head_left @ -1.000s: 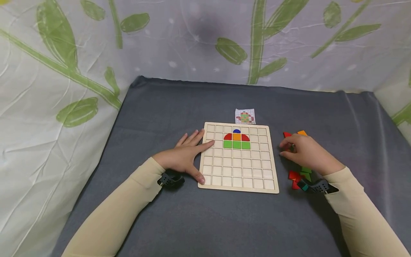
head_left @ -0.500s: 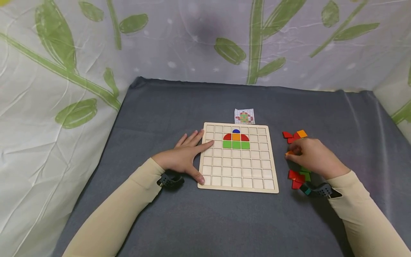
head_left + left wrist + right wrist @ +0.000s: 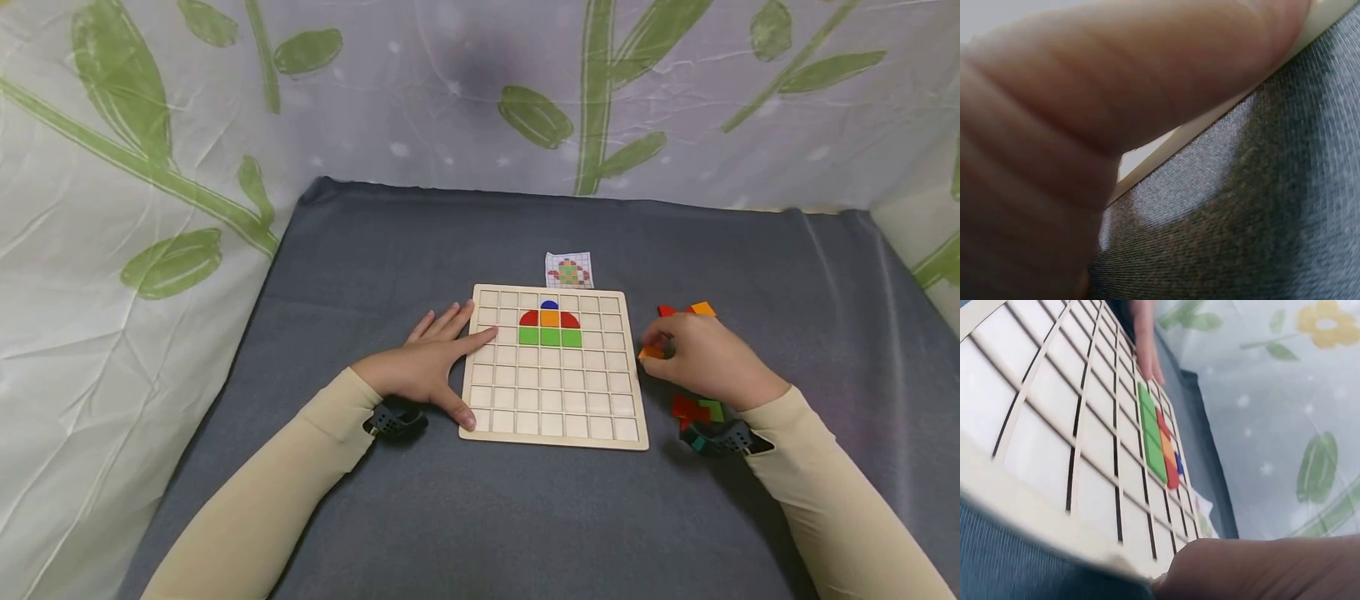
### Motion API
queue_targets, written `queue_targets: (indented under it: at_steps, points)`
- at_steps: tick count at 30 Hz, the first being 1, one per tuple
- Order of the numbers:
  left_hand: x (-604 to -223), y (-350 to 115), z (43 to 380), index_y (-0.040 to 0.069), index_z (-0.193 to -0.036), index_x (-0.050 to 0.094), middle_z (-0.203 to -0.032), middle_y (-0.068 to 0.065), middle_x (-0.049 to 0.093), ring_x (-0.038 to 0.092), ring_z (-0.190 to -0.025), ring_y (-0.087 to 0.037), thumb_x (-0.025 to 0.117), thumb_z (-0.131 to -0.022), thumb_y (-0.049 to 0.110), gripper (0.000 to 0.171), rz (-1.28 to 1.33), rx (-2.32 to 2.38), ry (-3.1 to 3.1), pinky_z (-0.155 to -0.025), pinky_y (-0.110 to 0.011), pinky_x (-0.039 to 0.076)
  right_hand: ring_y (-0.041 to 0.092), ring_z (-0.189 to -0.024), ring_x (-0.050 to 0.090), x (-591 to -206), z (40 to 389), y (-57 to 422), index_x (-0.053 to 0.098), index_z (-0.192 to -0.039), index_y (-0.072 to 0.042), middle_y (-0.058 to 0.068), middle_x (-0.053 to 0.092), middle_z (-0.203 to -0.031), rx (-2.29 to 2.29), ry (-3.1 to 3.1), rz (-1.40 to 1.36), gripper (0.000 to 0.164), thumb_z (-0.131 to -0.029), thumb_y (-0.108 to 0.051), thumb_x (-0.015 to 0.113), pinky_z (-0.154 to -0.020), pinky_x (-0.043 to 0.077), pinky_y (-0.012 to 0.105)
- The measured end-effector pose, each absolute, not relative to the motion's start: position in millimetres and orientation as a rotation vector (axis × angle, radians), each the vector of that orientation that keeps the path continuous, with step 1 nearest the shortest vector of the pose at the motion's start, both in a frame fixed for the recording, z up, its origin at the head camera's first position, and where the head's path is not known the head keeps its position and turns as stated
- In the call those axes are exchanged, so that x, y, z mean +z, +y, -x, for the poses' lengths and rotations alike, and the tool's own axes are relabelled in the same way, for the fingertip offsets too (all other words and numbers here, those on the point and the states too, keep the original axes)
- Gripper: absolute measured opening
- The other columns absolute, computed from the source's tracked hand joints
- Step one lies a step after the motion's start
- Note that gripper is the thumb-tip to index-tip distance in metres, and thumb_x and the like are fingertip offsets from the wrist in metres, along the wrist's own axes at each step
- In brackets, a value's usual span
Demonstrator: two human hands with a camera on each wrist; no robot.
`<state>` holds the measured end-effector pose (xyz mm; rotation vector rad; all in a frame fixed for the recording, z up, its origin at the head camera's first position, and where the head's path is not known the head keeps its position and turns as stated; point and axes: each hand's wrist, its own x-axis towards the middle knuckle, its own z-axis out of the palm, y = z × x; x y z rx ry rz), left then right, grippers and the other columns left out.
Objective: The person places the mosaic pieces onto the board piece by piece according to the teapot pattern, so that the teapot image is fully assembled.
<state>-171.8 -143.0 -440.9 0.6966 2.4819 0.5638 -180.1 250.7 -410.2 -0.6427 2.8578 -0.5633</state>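
A wooden grid board (image 3: pixel 555 425) lies on the dark cloth. Set in its upper cells are a blue half-round tile (image 3: pixel 550 305), red rounded tiles (image 3: pixel 529 318) on both sides of an orange square tile (image 3: pixel 550 318), and a row of green square tiles (image 3: pixel 550 337). My left hand (image 3: pixel 423 364) rests along the board's left edge with fingers spread, its thumb and index finger on the frame. Just off the right edge, my right hand (image 3: pixel 701 354) pinches an orange tile (image 3: pixel 651 352) between thumb and fingers; its exact shape is partly hidden. The right wrist view does not show that tile.
Behind the board lies a small pattern card (image 3: pixel 568 271). Loose red tiles (image 3: pixel 692 410), a green tile (image 3: pixel 712 410) and another orange tile (image 3: pixel 702 308) lie right of the board, partly under my right hand and wrist strap. A painted curtain (image 3: pixel 420 100) hangs behind.
My right hand picked up an orange tile from among the loose tiles and has moved left with it, close to the board's right edge. My left hand has stayed in place.
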Motion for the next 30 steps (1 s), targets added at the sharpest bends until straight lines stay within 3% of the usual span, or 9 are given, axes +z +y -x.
queue_targets:
  at_steps: [9,18,30]
  points:
    - [-440.9,-144.7,171.2,0.031,-0.170,0.015,-0.175,-0.003,-0.019,-0.020,-0.161,-0.022,0.095,-0.061,0.065,0.139,-0.689,0.569,2.487,-0.127,-0.051,-0.015,0.014,-0.074,0.058,-409.2,186.3,215.3,0.077,-0.096,-0.010,-0.002,0.070,-0.086,-0.605,2.833,0.883,0.015,-0.086,-0.018,0.086,-0.067,0.050,0.032]
    - [-441.4,-142.6,172.0,0.033,-0.170,0.015,-0.175,-0.003,-0.019,-0.020,-0.161,-0.023,0.095,-0.061,0.066,0.139,-0.691,0.571,2.484,-0.127,-0.052,-0.014,0.012,-0.074,0.055,-419.1,187.2,187.1,0.077,-0.091,-0.014,-0.005,0.069,-0.086,-0.639,2.772,1.086,0.005,-0.088,-0.014,0.081,-0.064,0.048,0.029]
    - [-439.7,-143.0,172.3,0.032,-0.170,0.016,-0.175,-0.004,-0.019,-0.020,-0.161,-0.023,0.095,-0.061,0.066,0.139,-0.683,0.575,2.479,-0.127,-0.052,-0.014,0.010,-0.085,0.063,-427.1,183.6,182.0,0.080,-0.098,-0.015,-0.004,0.069,-0.100,-0.669,2.747,1.223,0.010,-0.090,-0.012,0.085,-0.074,0.057,0.031]
